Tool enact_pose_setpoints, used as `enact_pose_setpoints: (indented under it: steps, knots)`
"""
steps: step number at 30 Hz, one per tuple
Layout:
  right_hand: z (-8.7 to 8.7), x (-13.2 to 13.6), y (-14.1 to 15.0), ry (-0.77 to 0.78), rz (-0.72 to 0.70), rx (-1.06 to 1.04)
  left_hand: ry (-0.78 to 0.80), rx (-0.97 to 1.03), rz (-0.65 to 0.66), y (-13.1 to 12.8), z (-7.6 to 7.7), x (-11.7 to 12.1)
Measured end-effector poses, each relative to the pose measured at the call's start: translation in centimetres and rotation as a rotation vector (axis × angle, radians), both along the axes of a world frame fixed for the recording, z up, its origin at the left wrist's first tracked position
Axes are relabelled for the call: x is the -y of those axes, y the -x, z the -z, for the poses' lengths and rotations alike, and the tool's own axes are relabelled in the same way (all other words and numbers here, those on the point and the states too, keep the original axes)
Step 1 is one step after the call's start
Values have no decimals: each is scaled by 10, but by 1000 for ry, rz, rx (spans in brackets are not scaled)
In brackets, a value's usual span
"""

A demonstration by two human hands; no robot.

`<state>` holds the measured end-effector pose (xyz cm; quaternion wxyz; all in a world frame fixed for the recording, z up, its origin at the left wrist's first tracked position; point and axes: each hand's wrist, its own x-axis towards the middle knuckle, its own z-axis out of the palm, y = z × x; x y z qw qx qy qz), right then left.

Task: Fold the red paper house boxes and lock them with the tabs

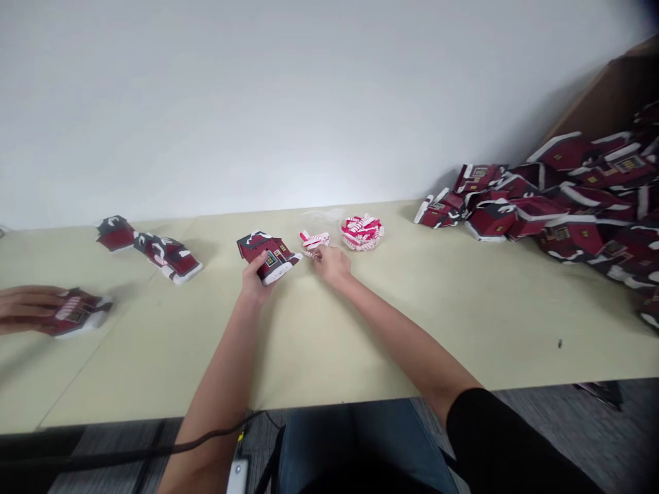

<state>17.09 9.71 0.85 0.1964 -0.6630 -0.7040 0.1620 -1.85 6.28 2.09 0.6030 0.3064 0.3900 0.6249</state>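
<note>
My left hand [256, 278] grips a small red paper house box [268, 255] with a white snowy roof, held just above the pale table [360, 322]. My right hand [332, 264] is closed beside it, pinching a red-and-white striped ribbon piece [312, 254]. Another striped ribbon piece [315, 239] lies right behind those fingers. A small heap of the same striped ribbons [362, 232] sits a little further right.
Two house boxes [154, 248] lie at the back left. At the left edge another person's hand [23, 309] holds a house box [77, 312]. A big pile of house boxes [566, 206] spills from a cardboard carton [612, 89] at the right. A black cable [154, 449] hangs below the table's front edge.
</note>
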Motion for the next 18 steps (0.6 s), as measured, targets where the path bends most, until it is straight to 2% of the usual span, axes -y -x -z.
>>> enact_pose_setpoints:
  steps: [3,6,10,13,18]
  knots:
    - [0,5,-15,-85,-8,-195,-38,-1,46,-2,1,0]
    - [-1,16,-32,-120,-3,-604,-56,5,85,-8,3,1]
    - [-5,41,-40,76,-15,-1021,-112,6,140,-21,7,4]
    - [-8,58,-33,155,-63,-1139,-159,-28,139,-30,10,8]
    - [-6,67,-24,52,-143,-1097,-262,-113,142,-38,15,11]
